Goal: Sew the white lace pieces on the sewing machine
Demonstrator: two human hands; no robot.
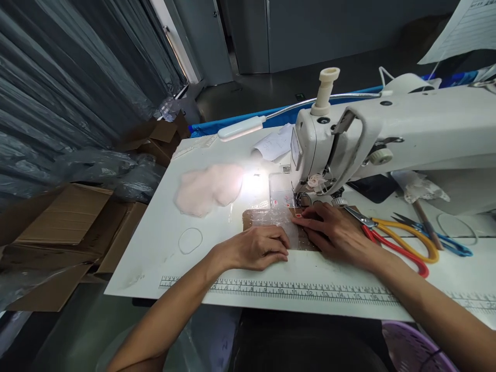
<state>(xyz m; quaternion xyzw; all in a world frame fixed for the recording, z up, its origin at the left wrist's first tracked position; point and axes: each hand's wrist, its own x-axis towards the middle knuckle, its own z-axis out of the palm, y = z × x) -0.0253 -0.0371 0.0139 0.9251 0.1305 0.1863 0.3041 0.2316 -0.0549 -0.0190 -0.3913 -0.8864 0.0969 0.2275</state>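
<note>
Facing you is the white rectangular work table (pixel 163 243), with a printed ruler strip (pixel 310 292) along its near edge. The white industrial sewing machine (pixel 387 134) occupies the right of the table, its flexible-neck lamp (pixel 240 128) shining on the surface to the left of the needle area. A pale pink fluffy fabric piece (pixel 207 188) lies left of the lit patch, well apart from your hands. The flat brown workpiece under clear plastic film (pixel 271 219) lies just in front of the presser foot. Your left hand (pixel 258 248) rests flat and open, palm down, on its near left edge. Your right hand (pixel 335 232) is also open and flat, fingers extended, pressing the workpiece's right side. The red-and-yellow handled scissors (pixel 395 243) lie just right of your right hand, with blue-handled scissors (pixel 437 237) beside them
</note>
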